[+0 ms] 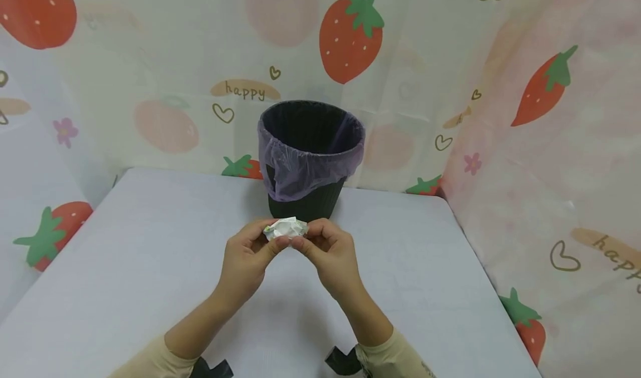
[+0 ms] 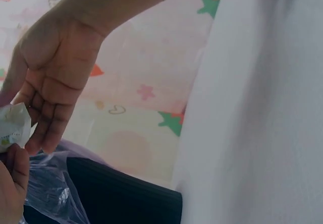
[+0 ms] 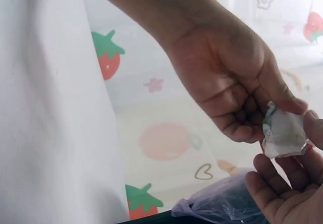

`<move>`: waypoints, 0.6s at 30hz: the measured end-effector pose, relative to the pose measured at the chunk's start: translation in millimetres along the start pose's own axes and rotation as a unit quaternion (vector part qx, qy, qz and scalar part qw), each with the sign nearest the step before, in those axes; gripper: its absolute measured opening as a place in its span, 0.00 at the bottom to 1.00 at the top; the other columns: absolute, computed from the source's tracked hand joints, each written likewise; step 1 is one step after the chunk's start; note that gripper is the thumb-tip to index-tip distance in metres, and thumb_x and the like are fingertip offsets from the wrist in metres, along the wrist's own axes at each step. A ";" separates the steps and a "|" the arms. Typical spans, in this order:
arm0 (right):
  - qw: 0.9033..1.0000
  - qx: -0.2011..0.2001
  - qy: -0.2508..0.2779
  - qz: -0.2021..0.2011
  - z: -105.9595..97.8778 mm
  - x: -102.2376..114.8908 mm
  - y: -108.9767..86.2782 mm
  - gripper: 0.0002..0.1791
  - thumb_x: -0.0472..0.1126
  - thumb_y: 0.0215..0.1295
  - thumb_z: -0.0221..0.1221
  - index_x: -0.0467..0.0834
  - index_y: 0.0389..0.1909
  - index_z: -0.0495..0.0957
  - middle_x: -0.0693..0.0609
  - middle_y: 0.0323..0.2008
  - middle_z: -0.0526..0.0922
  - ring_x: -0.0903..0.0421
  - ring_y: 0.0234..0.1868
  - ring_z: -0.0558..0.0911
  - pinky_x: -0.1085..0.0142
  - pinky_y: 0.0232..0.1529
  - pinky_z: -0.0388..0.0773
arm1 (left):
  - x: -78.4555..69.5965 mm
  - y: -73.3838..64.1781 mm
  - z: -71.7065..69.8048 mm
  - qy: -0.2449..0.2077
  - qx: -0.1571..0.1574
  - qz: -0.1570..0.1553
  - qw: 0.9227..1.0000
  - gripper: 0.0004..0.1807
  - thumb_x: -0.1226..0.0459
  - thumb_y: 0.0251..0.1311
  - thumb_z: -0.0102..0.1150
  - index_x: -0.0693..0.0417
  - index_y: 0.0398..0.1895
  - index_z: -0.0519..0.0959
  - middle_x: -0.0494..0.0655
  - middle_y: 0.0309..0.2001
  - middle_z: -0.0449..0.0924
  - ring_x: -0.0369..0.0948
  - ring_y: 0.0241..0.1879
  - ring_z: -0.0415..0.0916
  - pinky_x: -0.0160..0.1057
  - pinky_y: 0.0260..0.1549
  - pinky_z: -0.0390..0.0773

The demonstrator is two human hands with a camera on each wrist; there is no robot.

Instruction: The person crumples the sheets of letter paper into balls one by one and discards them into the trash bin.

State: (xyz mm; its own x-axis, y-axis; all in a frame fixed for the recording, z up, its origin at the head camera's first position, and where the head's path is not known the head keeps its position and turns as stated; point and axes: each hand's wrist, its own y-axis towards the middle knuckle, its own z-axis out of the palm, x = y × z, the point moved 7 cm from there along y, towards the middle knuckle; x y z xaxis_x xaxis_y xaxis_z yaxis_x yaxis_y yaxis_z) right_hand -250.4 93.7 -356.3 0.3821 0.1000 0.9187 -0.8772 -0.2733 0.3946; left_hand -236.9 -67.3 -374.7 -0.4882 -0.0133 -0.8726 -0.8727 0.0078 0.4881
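Note:
A crumpled piece of white paper (image 1: 286, 229) with a little green print is held up between both hands in front of the bin. The left hand (image 1: 244, 255) pinches its left side between thumb and fingers. On the other side, the right hand (image 1: 333, 255) pinches it the same way, and the thumbs nearly meet. In the left wrist view, printed marks show on the paper (image 2: 14, 127); the right palm (image 2: 58, 67) is seen beyond. The right wrist view shows the paper (image 3: 285, 133) between the left hand (image 3: 222, 77) and the right fingers (image 3: 282, 188).
A black waste bin (image 1: 310, 200) lined with a purple bag (image 1: 305, 172) stands at the table's far edge, mouth up. The table (image 1: 150, 244) has a white cover. Strawberry-print cloth (image 1: 425, 60) hangs behind and at the sides.

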 end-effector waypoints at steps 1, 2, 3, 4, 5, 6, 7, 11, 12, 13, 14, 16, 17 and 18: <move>1.000 0.000 0.000 0.000 1.1 -1.3 -0.5 0.10 0.33 0.63 0.69 0.32 0.41 0.82 0.41 0.43 0.81 0.55 0.42 0.83 0.66 0.49 0.85 | -1.2 -0.1 -0.2 0.006 -0.004 0.008 1.000 0.19 0.69 0.61 0.70 0.60 0.55 0.82 0.50 0.50 0.82 0.42 0.46 0.82 0.32 0.47 0.84; 1.000 0.001 -0.002 0.001 1.9 -2.3 -0.9 0.10 0.34 0.64 0.69 0.33 0.42 0.82 0.42 0.45 0.81 0.55 0.43 0.83 0.66 0.50 0.85 | -2.3 -0.1 -0.6 0.016 -0.009 0.016 1.000 0.19 0.69 0.61 0.70 0.60 0.56 0.82 0.50 0.50 0.82 0.42 0.47 0.81 0.32 0.47 0.84; 1.000 0.002 -0.002 0.003 2.9 -3.3 -0.9 0.11 0.35 0.65 0.69 0.33 0.44 0.81 0.42 0.46 0.81 0.54 0.44 0.84 0.66 0.50 0.85 | -2.8 -0.1 -1.3 0.027 -0.014 0.022 0.999 0.19 0.69 0.60 0.71 0.59 0.56 0.83 0.49 0.50 0.82 0.42 0.47 0.81 0.32 0.47 0.83; 1.000 0.003 -0.004 0.008 3.4 -5.1 -1.0 0.12 0.37 0.66 0.68 0.34 0.45 0.82 0.43 0.47 0.82 0.54 0.45 0.84 0.66 0.51 0.84 | -3.0 0.2 -2.0 0.034 -0.019 0.025 0.999 0.19 0.69 0.60 0.71 0.59 0.55 0.83 0.48 0.50 0.83 0.42 0.47 0.80 0.31 0.47 0.83; 1.000 0.004 -0.001 0.015 3.8 -7.4 -0.8 0.13 0.38 0.66 0.68 0.34 0.45 0.81 0.44 0.47 0.83 0.55 0.46 0.85 0.65 0.51 0.84 | -2.2 0.4 -2.7 0.039 -0.021 0.026 0.999 0.19 0.69 0.60 0.71 0.58 0.56 0.83 0.48 0.50 0.83 0.41 0.47 0.80 0.31 0.47 0.83; 1.000 0.006 0.009 0.023 3.8 -9.9 -0.5 0.13 0.38 0.67 0.68 0.33 0.46 0.80 0.45 0.47 0.84 0.55 0.46 0.86 0.64 0.52 0.84 | -1.2 0.3 -2.9 0.039 -0.021 0.024 0.999 0.20 0.69 0.60 0.71 0.58 0.56 0.83 0.48 0.50 0.83 0.41 0.47 0.80 0.31 0.47 0.83; 0.999 0.008 0.022 0.032 3.7 -12.9 0.0 0.14 0.38 0.67 0.67 0.32 0.46 0.79 0.46 0.46 0.84 0.55 0.45 0.86 0.63 0.52 0.85 | -0.2 0.4 -2.6 0.038 -0.021 0.021 0.999 0.20 0.69 0.59 0.71 0.58 0.56 0.83 0.48 0.51 0.83 0.41 0.47 0.80 0.31 0.47 0.83; 0.995 0.009 0.080 0.066 0.8 -19.9 1.5 0.14 0.41 0.68 0.66 0.33 0.42 0.78 0.49 0.41 0.86 0.54 0.43 0.88 0.58 0.54 0.85 | 2.4 -0.8 -0.1 0.024 -0.013 0.017 0.999 0.21 0.69 0.59 0.72 0.57 0.56 0.83 0.48 0.52 0.83 0.41 0.49 0.79 0.31 0.49 0.82; 0.993 0.008 0.092 0.070 0.0 -20.0 1.6 0.13 0.41 0.68 0.66 0.34 0.41 0.78 0.49 0.40 0.86 0.54 0.43 0.88 0.58 0.54 0.85 | 1.3 -1.1 0.7 0.024 -0.011 0.022 0.999 0.21 0.69 0.58 0.72 0.57 0.56 0.84 0.48 0.52 0.83 0.41 0.49 0.79 0.31 0.49 0.82; 0.992 0.005 0.098 0.075 -1.0 -19.5 1.7 0.12 0.42 0.69 0.66 0.35 0.40 0.79 0.50 0.39 0.86 0.54 0.42 0.88 0.58 0.53 0.85 | 0.0 -1.3 1.2 0.029 -0.012 0.030 0.999 0.21 0.70 0.58 0.72 0.57 0.56 0.84 0.48 0.51 0.83 0.41 0.49 0.79 0.30 0.48 0.82; 0.992 0.000 0.099 0.078 -2.0 -18.5 1.6 0.11 0.43 0.70 0.65 0.37 0.38 0.80 0.50 0.38 0.86 0.54 0.41 0.88 0.60 0.52 0.85 | -1.4 -1.6 1.5 0.034 -0.012 0.040 0.999 0.21 0.70 0.57 0.73 0.57 0.56 0.84 0.48 0.51 0.84 0.41 0.48 0.79 0.30 0.48 0.82; 0.992 -0.011 0.099 0.080 -3.5 -16.0 1.4 0.09 0.42 0.71 0.64 0.39 0.37 0.82 0.51 0.37 0.85 0.55 0.40 0.87 0.62 0.51 0.85 | -4.4 -2.4 1.9 0.050 -0.015 0.057 0.997 0.22 0.71 0.56 0.73 0.56 0.56 0.84 0.47 0.50 0.84 0.40 0.47 0.79 0.29 0.46 0.81; 0.992 -0.018 0.097 0.082 -4.2 -15.4 1.4 0.08 0.40 0.72 0.64 0.39 0.36 0.83 0.52 0.36 0.85 0.55 0.40 0.85 0.63 0.50 0.85 | -5.6 -2.7 2.2 0.056 -0.016 0.065 0.996 0.23 0.71 0.55 0.74 0.56 0.56 0.84 0.47 0.49 0.84 0.40 0.46 0.79 0.28 0.45 0.80; 0.992 -0.027 0.095 0.084 -4.9 -15.2 1.4 0.07 0.39 0.72 0.63 0.40 0.35 0.83 0.52 0.36 0.85 0.56 0.40 0.85 0.64 0.50 0.84 | -6.5 -2.9 2.5 0.060 -0.017 0.070 0.996 0.23 0.71 0.54 0.74 0.55 0.56 0.84 0.46 0.49 0.85 0.40 0.46 0.79 0.28 0.45 0.80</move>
State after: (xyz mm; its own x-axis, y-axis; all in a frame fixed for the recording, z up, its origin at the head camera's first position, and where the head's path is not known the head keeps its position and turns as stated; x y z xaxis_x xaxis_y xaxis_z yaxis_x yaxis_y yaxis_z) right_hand -258.9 96.5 -369.6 0.1724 0.2366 0.9562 -0.9399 -0.2510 0.2316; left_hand -231.2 -64.7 -370.5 -0.5998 -0.1340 -0.7889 -0.7946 -0.0162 0.6069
